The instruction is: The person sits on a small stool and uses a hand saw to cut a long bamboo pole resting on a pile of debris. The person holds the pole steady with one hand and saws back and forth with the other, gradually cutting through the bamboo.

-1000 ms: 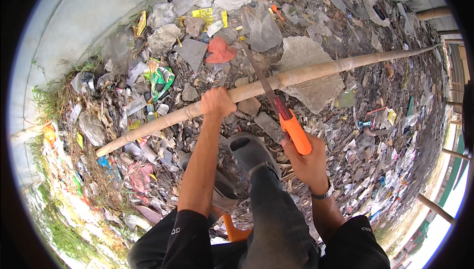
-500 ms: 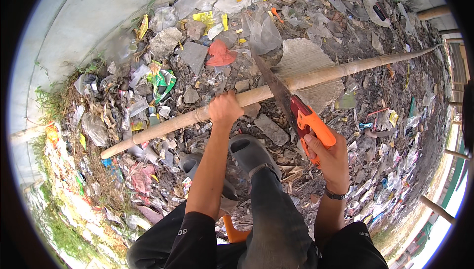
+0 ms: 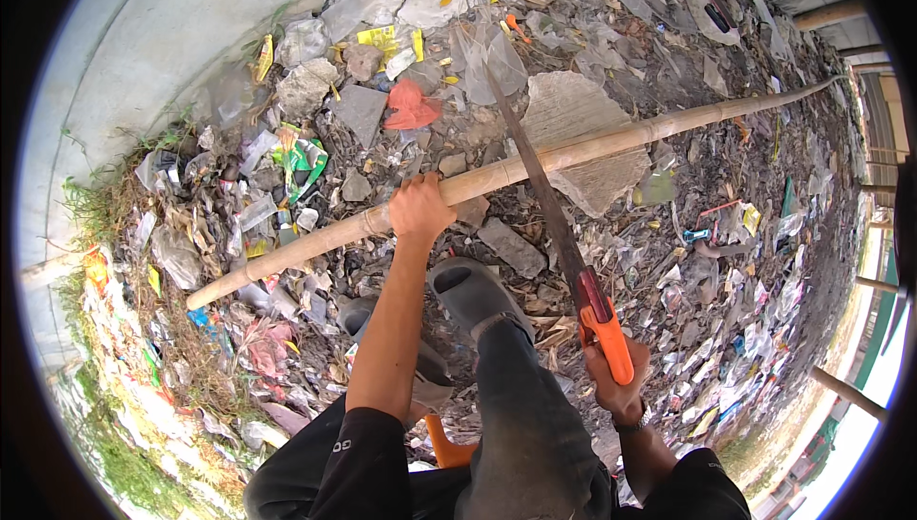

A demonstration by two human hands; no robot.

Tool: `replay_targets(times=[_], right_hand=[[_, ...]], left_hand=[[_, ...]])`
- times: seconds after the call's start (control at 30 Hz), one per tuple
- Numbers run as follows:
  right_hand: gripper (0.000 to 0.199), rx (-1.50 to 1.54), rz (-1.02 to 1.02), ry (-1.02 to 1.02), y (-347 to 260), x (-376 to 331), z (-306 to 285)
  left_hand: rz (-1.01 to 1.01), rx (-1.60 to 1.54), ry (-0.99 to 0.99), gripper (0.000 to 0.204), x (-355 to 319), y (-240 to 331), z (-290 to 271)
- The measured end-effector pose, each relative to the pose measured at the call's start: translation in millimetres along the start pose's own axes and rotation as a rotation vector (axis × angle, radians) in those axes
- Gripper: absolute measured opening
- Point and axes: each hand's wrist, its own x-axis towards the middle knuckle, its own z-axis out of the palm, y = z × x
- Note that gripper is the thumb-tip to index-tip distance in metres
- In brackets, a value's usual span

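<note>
The left hand is closed over a bamboo pole, back of the hand upward, its forearm reaching almost straight out from the lower edge. The right hand sits lower and nearer the body, fingers wrapped around the orange handle of a handsaw; a metal-banded watch circles that wrist. The saw points away and to the left, its dark blade crossing the pole to the right of the left hand; whether the teeth touch the bamboo cannot be told.

The pole lies slantwise over littered ground, its near end low at the left, its far end up at the right. A broad, rough concrete slab lies beneath it, just beyond the blade. A grey brick-like block rests between the pole and the grey clog on the right foot. Past the pole are a red plastic scrap, a flat grey stone and a green wrapper. A pale wall curves along the upper left.
</note>
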Motion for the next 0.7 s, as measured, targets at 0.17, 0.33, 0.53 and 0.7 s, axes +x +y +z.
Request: replay_targets(times=[0.17,0.33,0.53,0.7], right_hand=[[0.022,-0.123,-0.024,0.008,44.4,4.9,25.2],[0.014,-0.031,-0.01,0.033,32.2,12.1,36.9],[0.014,-0.134,-0.042,-0.015,41.3,6.3,30.3],[0.015,-0.176,-0.025,0.0,38.5,2.8,32.8]], left_hand=[[-0.14,-0.011,-0.351,0.041,29.6,-0.4,-21.9],[-0.136,0.004,-0.466,0.051,49.9,-10.2,-25.1],[-0.109,-0.031,-0.694,0.063,71.8,-20.8,-32.2],[0.041,-0.095,-0.29,0.052,37.7,-15.7,-19.4]])
